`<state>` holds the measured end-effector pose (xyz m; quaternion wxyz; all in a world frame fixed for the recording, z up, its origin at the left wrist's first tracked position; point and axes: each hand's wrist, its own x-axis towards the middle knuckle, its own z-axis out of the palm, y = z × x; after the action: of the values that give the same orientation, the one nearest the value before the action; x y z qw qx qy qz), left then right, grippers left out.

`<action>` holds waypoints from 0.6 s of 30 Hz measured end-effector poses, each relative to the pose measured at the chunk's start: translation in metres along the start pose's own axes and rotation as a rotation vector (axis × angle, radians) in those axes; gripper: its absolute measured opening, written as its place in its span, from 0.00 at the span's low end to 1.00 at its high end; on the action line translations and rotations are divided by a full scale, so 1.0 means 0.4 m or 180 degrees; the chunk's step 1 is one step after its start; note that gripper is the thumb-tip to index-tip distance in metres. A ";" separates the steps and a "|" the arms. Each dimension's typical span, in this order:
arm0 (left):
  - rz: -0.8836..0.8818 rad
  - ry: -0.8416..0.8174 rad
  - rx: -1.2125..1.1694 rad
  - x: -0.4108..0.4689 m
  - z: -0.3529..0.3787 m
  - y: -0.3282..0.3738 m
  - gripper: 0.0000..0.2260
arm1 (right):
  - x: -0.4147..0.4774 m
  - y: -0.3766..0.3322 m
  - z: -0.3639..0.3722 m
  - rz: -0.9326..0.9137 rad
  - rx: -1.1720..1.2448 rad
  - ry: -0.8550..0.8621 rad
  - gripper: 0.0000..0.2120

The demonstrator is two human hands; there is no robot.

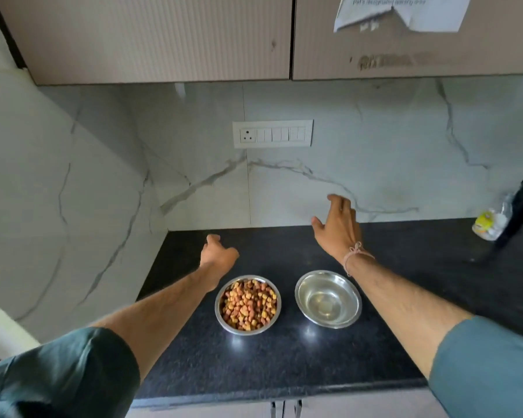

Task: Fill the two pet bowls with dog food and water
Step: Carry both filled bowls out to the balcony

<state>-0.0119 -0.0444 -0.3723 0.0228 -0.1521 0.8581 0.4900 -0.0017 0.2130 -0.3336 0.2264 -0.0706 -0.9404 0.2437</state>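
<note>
Head view: blurred bottles (495, 220) at frame's right edge

Both forearms reach forward over the countertop (284, 363), bare below teal sleeves (489, 366) pushed up to the elbows. The left hand (219, 256) is raised near the rear edge, fingers curled in, holding nothing. The right hand (340, 227) is lifted higher, fingers relaxed, thumb apart, a thread bracelet (357, 253) at its wrist.
</note>
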 end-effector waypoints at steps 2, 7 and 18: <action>-0.0316 -0.0060 0.0071 0.002 0.021 -0.073 0.30 | -0.057 0.059 0.041 0.0356 0.0001 -0.0192 0.30; -0.0909 -0.0196 0.0059 -0.004 0.071 -0.218 0.28 | -0.185 0.173 0.124 0.1129 -0.0181 -0.0664 0.31; -0.1608 -0.0469 -0.0910 -0.047 0.156 -0.375 0.15 | -0.328 0.275 0.238 0.3126 0.1225 -0.0628 0.19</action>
<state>0.0418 -0.0582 -0.5262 0.1845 -0.3265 0.7114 0.5944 0.0733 0.2363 -0.5132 0.0052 -0.4363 -0.7518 0.4944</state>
